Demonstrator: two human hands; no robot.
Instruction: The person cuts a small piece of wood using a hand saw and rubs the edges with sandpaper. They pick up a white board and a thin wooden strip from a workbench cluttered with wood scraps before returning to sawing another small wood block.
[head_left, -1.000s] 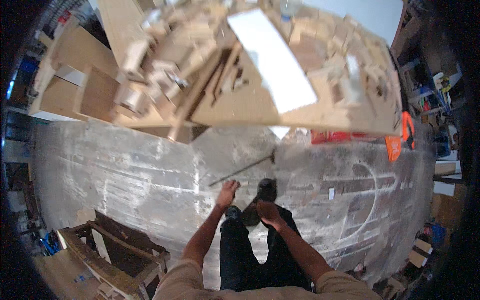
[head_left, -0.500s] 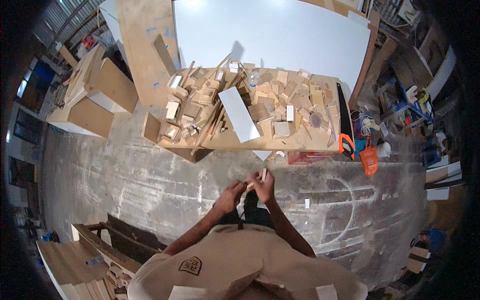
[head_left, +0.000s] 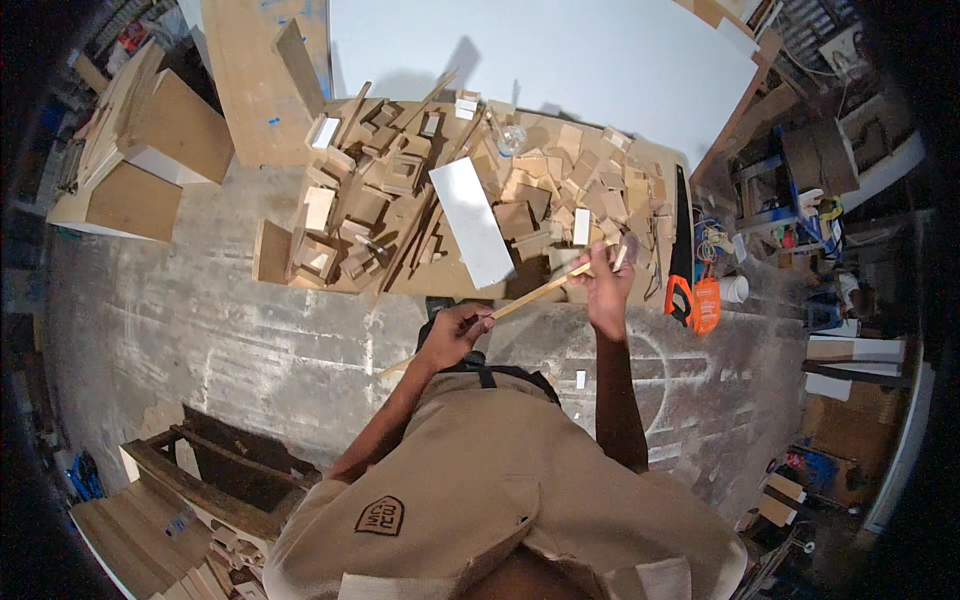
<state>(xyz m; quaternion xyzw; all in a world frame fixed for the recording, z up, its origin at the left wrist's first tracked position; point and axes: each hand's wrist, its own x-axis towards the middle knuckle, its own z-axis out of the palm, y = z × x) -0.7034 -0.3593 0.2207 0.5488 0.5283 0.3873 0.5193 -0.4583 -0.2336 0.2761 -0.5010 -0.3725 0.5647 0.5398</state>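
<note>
I hold a long thin wooden strip (head_left: 530,294) with both hands. My left hand (head_left: 457,330) grips it near its lower end, just above my chest. My right hand (head_left: 607,283) is closed around its upper part, out over the near edge of the worktable (head_left: 440,282). The strip slants up to the right, and its lower tip pokes out below my left hand. On the worktable lie several wood offcuts and blocks (head_left: 375,205) and a white rectangular board (head_left: 473,222).
A hand saw with an orange handle (head_left: 682,262) lies at the table's right edge, beside an orange bottle (head_left: 706,304). Large plywood boxes (head_left: 150,160) stand at the left. A dark wooden frame (head_left: 215,480) sits on the concrete floor at lower left. Shelves of clutter fill the right.
I have risen from a crouch over the floor. The strip came up off the floor and both hands now hold it by the worktable's edge, the right hand moved out along it.
</note>
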